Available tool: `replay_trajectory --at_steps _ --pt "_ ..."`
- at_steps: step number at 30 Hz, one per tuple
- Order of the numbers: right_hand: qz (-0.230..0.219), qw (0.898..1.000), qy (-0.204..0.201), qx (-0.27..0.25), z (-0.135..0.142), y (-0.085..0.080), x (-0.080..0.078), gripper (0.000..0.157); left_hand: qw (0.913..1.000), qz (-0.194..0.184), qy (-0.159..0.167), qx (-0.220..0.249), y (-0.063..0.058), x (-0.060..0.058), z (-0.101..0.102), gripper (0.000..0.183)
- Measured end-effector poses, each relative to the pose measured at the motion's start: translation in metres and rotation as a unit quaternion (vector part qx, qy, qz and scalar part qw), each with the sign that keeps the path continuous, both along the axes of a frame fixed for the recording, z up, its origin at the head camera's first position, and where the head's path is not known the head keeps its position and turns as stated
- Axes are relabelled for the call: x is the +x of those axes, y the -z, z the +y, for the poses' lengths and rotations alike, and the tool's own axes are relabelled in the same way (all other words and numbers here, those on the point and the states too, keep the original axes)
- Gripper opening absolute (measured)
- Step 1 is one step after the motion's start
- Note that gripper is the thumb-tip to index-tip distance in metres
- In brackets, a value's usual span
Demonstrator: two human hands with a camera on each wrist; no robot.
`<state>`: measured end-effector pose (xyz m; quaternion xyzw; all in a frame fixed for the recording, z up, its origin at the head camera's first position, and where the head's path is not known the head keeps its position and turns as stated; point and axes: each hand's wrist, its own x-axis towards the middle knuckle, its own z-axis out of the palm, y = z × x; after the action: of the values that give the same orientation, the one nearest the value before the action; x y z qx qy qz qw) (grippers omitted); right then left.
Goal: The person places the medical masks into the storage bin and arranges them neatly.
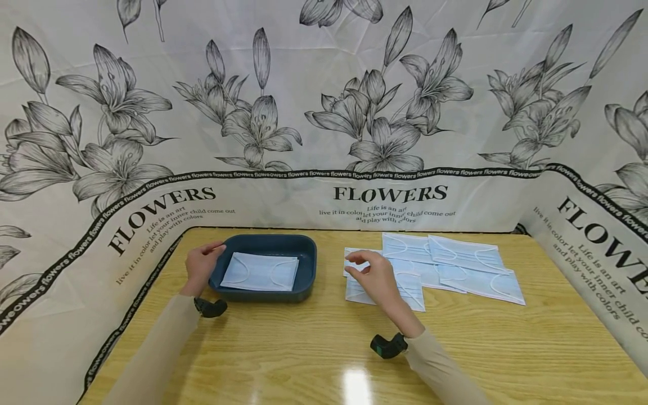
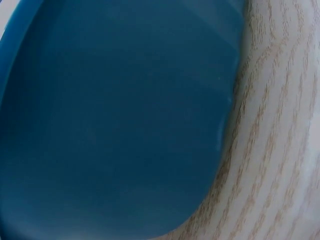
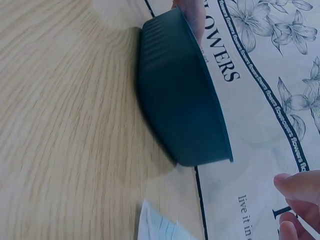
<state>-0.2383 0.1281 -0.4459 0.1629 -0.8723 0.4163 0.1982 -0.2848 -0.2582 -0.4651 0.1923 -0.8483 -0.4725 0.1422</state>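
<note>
Picking masks [image 1: 464, 253], frame right, apparently: right hand [image 1: 373, 278] loosely curved, empty, likely needing a pinch next; left hand [image 1: 200, 265] at bin [image 1: 265, 296], grip unclear.

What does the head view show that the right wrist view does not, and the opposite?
Head view only: the inside of the dark blue tray, at least one mask lying in it, and the beige sleeves.

Right wrist view only: the ridges on the tray's outer wall.

Both: the left hand at the tray's rim, fingers of the right hand, at least one loose mask outside the tray, the wooden table and the flower-printed cloth.
</note>
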Motion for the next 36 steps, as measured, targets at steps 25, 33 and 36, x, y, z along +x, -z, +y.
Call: replay_trajectory --at_steps 25,33,36 --pt "-0.020 0.998 0.065 0.012 0.090 0.011 0.017 0.023 1.0000 -0.003 0.004 0.001 -0.003 0.004 0.001 0.035" --pt "-0.046 0.995 0.085 0.025 0.116 0.011 0.024 0.023 1.0000 0.000 0.002 0.000 -0.002 0.003 0.000 0.035" --pt "-0.062 0.993 0.100 0.026 0.127 0.011 0.028 0.024 1.0000 -0.001 0.003 -0.001 -0.001 0.002 0.000 0.036"
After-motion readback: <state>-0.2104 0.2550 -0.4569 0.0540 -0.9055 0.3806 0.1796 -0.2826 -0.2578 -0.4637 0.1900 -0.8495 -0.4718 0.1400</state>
